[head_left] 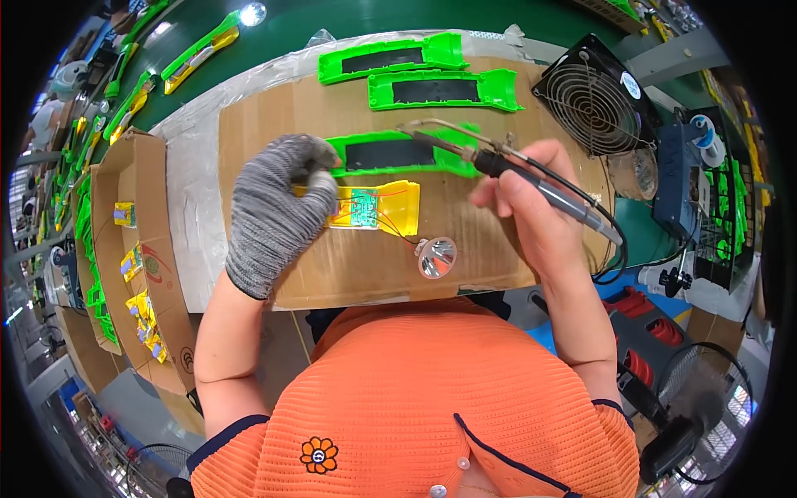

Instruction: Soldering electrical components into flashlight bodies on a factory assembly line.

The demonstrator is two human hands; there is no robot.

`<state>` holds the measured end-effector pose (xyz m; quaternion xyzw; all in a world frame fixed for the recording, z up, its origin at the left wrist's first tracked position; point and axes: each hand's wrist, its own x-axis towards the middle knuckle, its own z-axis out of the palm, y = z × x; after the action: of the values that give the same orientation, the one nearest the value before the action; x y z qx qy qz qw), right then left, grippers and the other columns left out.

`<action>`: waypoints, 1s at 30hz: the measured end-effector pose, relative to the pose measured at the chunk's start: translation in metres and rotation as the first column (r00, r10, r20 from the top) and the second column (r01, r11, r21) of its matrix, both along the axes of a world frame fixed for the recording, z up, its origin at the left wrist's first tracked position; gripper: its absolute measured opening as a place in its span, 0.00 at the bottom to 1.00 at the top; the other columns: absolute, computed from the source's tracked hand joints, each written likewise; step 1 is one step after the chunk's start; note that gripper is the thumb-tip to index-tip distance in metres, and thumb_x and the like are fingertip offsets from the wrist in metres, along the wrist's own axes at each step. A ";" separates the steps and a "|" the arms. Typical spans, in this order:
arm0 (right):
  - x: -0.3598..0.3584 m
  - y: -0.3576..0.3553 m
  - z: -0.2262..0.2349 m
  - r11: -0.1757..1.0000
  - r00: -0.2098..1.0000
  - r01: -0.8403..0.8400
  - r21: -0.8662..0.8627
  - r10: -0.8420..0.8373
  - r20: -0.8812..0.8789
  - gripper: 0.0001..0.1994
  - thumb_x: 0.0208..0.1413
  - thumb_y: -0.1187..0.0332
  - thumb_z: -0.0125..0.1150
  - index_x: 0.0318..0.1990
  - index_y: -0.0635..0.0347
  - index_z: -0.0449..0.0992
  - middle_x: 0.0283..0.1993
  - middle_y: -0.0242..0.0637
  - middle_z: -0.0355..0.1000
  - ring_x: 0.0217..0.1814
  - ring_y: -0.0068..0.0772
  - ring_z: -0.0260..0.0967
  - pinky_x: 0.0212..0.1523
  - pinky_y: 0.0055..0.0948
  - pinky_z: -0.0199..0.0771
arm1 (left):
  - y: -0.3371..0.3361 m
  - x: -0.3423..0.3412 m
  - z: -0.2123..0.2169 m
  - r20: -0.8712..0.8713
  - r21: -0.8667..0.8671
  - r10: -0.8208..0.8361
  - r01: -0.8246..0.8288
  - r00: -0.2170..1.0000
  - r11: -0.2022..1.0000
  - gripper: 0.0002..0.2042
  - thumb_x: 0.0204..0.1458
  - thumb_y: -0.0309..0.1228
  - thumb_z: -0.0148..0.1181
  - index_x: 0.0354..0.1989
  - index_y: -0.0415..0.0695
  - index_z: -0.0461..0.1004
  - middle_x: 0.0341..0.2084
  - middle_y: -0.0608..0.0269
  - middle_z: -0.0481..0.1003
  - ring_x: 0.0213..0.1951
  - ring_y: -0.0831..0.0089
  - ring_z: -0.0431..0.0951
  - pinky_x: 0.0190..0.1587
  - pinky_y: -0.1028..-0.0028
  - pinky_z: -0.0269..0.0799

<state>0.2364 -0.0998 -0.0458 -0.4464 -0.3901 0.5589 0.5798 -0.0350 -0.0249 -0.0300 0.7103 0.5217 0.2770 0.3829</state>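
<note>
left grip (pixel 278 203): your grey knit glove is curled nearly closed at the left end of the middle green casing half; from this view you cannot tell whether the fingers have hold of it.
right grip (pixel 541 207): your bare fingers are closed around the soldering iron (pixel 573 199), pen-fashion.
iron tip: it points left over the casing; you cannot tell whether it touches.
green casing half (pixel 390 155): it lies in front of you, slightly blurred at its right end, just beyond the yellow casing half (pixel 404 207).
circuit board (pixel 364 208): it sits in the yellow half, with thin wires running to the lamp reflector (pixel 437 258) nearer you.
far green halves (pixel 498 88): two lie farther off on the cardboard sheet (pixel 365 278) covering your desk.
black fan (pixel 593 109): it stands at the far right.
cardboard box (pixel 176 282): it holds small yellow pieces (pixel 143 319) on your left.
</note>
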 end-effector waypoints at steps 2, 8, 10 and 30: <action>0.010 -0.010 0.002 0.998 0.997 0.007 -0.059 -0.002 0.071 0.09 0.60 0.74 0.59 0.42 0.59 0.63 0.29 0.40 0.70 0.29 0.30 0.72 0.41 0.36 0.77 | 0.003 0.009 0.004 -0.043 0.016 -0.151 0.152 0.988 0.988 0.06 0.50 0.20 0.56 0.36 0.39 0.77 0.31 0.55 0.77 0.34 0.63 0.79 0.42 0.68 0.77; 0.025 -0.025 0.004 0.998 0.999 0.012 -0.056 -0.010 0.045 0.08 0.59 0.76 0.60 0.39 0.62 0.65 0.32 0.42 0.76 0.28 0.26 0.75 0.27 0.21 0.70 | 0.034 0.025 0.006 -0.189 0.077 -0.533 0.553 0.825 0.829 0.06 0.48 0.20 0.60 0.35 0.39 0.78 0.28 0.56 0.74 0.33 0.59 0.78 0.39 0.68 0.74; 0.025 -0.023 0.004 0.999 1.000 -0.001 -0.049 0.003 0.030 0.08 0.59 0.76 0.60 0.39 0.62 0.65 0.32 0.41 0.75 0.28 0.26 0.75 0.28 0.21 0.71 | 0.042 0.027 0.007 -0.195 0.045 -0.573 0.591 0.796 0.805 0.05 0.48 0.20 0.60 0.34 0.39 0.78 0.28 0.55 0.74 0.32 0.58 0.78 0.39 0.67 0.74; 0.015 -0.008 0.017 0.947 0.993 -0.096 -0.307 0.111 0.032 0.08 0.58 0.77 0.63 0.37 0.62 0.68 0.29 0.35 0.75 0.30 0.23 0.76 0.30 0.21 0.73 | 0.049 0.033 0.006 -0.261 0.034 -0.593 0.621 0.762 0.783 0.05 0.46 0.21 0.64 0.33 0.40 0.79 0.25 0.57 0.73 0.27 0.60 0.75 0.32 0.68 0.72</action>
<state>0.2510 -0.1078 -0.0291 -0.5230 -0.3363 0.6310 0.4640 -0.0021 0.0242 -0.0243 0.8899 0.2875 0.0822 0.3443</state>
